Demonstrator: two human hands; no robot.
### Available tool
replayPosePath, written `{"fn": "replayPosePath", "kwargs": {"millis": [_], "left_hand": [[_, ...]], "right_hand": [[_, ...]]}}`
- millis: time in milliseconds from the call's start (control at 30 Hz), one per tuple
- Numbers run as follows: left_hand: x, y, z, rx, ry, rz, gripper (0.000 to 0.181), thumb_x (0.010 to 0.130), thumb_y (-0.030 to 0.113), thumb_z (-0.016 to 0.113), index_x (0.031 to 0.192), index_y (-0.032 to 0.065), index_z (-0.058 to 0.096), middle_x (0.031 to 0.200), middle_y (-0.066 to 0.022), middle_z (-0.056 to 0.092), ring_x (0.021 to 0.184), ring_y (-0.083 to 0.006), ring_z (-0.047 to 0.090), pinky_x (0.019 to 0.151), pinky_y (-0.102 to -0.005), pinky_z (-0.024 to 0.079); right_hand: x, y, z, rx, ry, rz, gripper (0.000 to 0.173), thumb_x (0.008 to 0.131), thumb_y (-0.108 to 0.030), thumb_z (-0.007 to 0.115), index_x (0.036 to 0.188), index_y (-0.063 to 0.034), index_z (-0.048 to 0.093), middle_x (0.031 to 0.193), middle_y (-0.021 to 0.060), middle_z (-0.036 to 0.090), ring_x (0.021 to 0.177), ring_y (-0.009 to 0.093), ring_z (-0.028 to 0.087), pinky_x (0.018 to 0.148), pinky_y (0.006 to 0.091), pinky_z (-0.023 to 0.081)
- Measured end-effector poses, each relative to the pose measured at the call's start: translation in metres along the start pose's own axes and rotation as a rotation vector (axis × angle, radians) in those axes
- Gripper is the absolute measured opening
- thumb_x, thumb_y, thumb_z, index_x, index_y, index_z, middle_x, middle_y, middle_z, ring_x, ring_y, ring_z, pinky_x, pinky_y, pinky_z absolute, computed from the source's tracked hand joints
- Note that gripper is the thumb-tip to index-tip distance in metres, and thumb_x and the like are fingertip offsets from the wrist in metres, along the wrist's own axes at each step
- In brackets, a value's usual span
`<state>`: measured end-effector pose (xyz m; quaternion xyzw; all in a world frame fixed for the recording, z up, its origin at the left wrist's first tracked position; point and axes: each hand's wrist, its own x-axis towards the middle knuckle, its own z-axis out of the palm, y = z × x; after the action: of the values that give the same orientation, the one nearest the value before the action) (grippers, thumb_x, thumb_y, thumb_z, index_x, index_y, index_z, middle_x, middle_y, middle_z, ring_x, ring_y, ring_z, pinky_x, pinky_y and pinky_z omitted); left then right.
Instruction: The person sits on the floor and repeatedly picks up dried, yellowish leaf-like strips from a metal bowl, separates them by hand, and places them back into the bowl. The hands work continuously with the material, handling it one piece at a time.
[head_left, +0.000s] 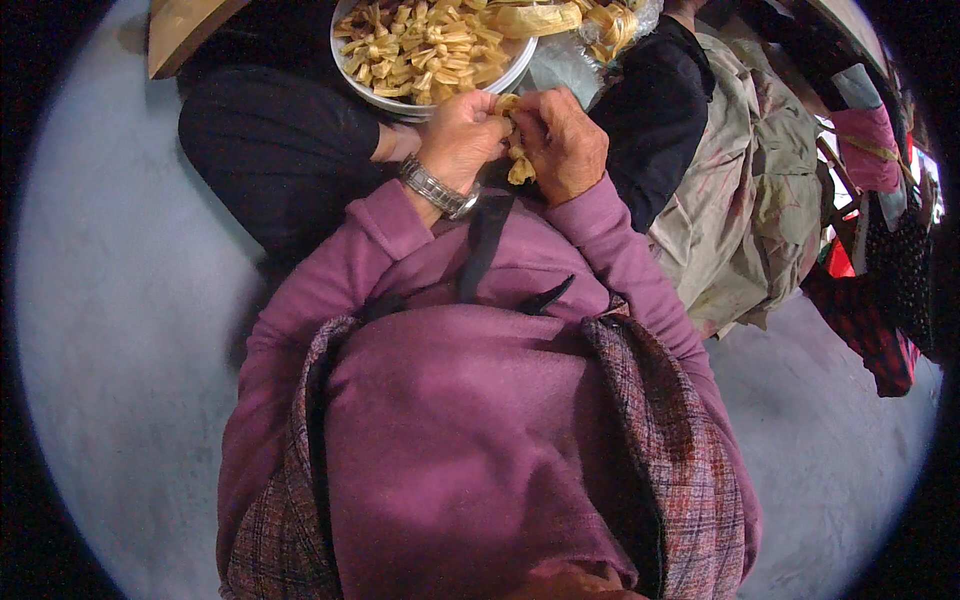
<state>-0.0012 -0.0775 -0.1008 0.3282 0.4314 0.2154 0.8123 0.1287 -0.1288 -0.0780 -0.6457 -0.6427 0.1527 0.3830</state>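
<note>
My left hand (463, 135), with a metal-banded watch (437, 189) at the wrist, pinches a yellow, pliable strip (519, 161) whose material I cannot tell. On the other side, the fingers of my right hand (566, 142) grip the same strip. It loops between my fingertips, and its lower end hangs bunched between the hands. Parts of it are hidden by my fingers. Just beyond my hands, a white round basin (360, 91) holds many knotted yellow strips (427, 49) in a heap. Longer, flat strips (536, 19) lie over the basin's right edge.
Right of the basin are clear plastic wrapping (562, 64) and a bundle of yellow strips (611, 34). My bent legs (277, 142) flank the work. Crumpled beige cloth (720, 187) lies at right, with hanging fabrics (870, 150) beyond. A wooden edge (180, 34) juts in at upper left.
</note>
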Motion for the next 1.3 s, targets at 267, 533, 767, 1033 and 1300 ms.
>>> {"fn": "replayPosePath", "kwargs": {"millis": [267,533,767,1033,1300], "left_hand": [[-0.005,0.007,0.008,0.165,0.021,0.116,0.017,0.08,-0.005,0.049,0.097,-0.0021,0.049,0.083,-0.0068,0.059,0.07,-0.0142,0.061,0.06,-0.0237,0.05],[-0.003,0.002,0.009,0.313,-0.013,0.247,0.024,0.076,-0.011,0.05,0.096,-0.0016,0.043,0.081,-0.0084,0.058,0.068,-0.0157,0.063,0.059,-0.0242,0.052],[0.001,-0.003,0.0,0.552,0.076,0.346,0.024,0.071,-0.005,0.058,0.092,-0.0012,0.046,0.071,-0.0071,0.057,0.065,-0.0128,0.06,0.056,-0.0248,0.05],[0.002,-0.004,0.002,0.593,0.109,0.307,0.028,0.069,0.002,0.062,0.091,0.0005,0.045,0.072,-0.0093,0.058,0.061,-0.0161,0.058,0.054,-0.0289,0.047],[0.006,-0.014,0.006,1.004,0.213,0.652,0.025,0.077,-0.005,0.053,0.097,0.0048,0.042,0.074,-0.0021,0.052,0.057,-0.008,0.05,0.05,-0.0211,0.041]], "right_hand": [[-0.004,0.026,0.002,0.677,-0.197,0.36,0.023,0.075,-0.002,0.064,0.096,-0.0026,0.056,0.076,0.0064,0.058,0.064,0.013,0.057,0.054,0.0243,0.046],[0.008,0.038,-0.003,0.956,-0.442,0.641,0.028,0.079,-0.014,0.062,0.1,0.0011,0.052,0.067,0.0016,0.057,0.054,0.008,0.052,0.049,0.0196,0.042],[0.005,0.028,0.005,0.95,-0.351,0.577,0.016,0.079,-0.01,0.061,0.086,0.0012,0.053,0.066,0.0025,0.056,0.053,0.008,0.052,0.048,0.0209,0.043],[0.0,0.028,0.017,0.455,-0.164,0.415,0.017,0.073,-0.013,0.061,0.078,0.0009,0.052,0.063,0.0104,0.057,0.055,0.016,0.055,0.053,0.0302,0.045],[-0.006,0.037,0.028,0.662,-0.128,0.554,0.017,0.078,-0.015,0.058,0.084,-0.0009,0.051,0.066,0.007,0.056,0.058,0.013,0.054,0.052,0.0276,0.045]]}}
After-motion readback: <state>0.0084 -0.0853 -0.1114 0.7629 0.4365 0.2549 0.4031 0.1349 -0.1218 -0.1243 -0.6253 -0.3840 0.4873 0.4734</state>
